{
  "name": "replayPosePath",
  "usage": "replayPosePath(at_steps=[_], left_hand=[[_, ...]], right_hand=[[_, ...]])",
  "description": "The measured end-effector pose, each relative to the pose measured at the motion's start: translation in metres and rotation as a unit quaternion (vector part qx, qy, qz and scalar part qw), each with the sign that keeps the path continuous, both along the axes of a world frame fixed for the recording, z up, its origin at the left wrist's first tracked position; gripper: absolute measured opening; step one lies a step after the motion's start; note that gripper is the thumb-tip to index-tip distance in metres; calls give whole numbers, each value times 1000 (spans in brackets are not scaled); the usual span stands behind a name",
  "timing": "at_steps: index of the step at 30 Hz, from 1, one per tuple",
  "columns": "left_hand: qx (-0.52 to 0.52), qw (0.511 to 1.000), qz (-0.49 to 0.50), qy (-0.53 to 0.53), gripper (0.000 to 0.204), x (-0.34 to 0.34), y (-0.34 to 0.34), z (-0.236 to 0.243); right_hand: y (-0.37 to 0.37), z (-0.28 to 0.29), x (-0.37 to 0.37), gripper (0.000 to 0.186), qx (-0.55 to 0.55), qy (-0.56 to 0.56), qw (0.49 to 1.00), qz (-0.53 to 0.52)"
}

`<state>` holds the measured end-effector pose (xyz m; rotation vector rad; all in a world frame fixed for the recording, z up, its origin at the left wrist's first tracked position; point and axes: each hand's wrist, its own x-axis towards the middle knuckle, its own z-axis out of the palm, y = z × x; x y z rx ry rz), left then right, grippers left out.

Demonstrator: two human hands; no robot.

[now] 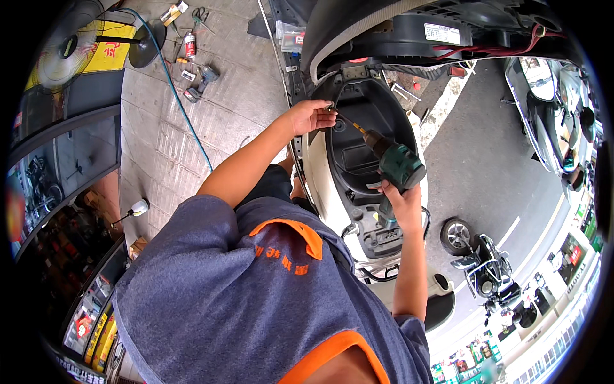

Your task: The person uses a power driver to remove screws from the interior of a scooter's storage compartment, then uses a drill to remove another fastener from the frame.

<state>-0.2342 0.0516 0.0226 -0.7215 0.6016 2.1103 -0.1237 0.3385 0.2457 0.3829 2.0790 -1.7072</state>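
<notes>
A green cordless drill (401, 165) is in my right hand (403, 200), with the fingers wrapped round its grip. From its chuck a long thin bit (354, 124) points up and left over the black storage bin (361, 147) of a white scooter (327, 203). At the bit's tip my left hand (311, 118) pinches something small and dark between thumb and forefinger, while its other fingers are curled loosely. I cannot make out what it is. The left hand hangs over the bin's left rim.
Above the bin a black scooter seat (396, 32) tilts up, with red wires (511, 48) beneath. Another drill (203, 83) and a red-white can (190, 46) lie on the paving at left, near a blue hose (185, 115) and a fan (67, 48). Parked scooters (543, 102) stand to the right.
</notes>
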Motion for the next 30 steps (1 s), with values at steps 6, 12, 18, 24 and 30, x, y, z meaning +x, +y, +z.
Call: replayPosePath(at_steps=[6, 12, 18, 24, 30], left_hand=[[-32, 999, -10, 25, 21, -8, 36, -14], [78, 996, 53, -1, 31, -10, 47, -51], [-99, 989, 107, 36, 33, -16, 69, -67], [-380, 845, -185, 328, 22, -42, 68, -72], [-452, 658, -365, 479, 43, -17, 149, -117]], right_hand=[[-21, -25, -2, 31, -108, -56, 985, -123], [-15, -39, -8, 34, -77, -32, 993, -89], [0, -39, 15, 35, -54, -48, 979, -191], [11, -59, 80, 32, -23, -87, 946, -311], [7, -70, 130, 32, -36, -167, 893, -416]])
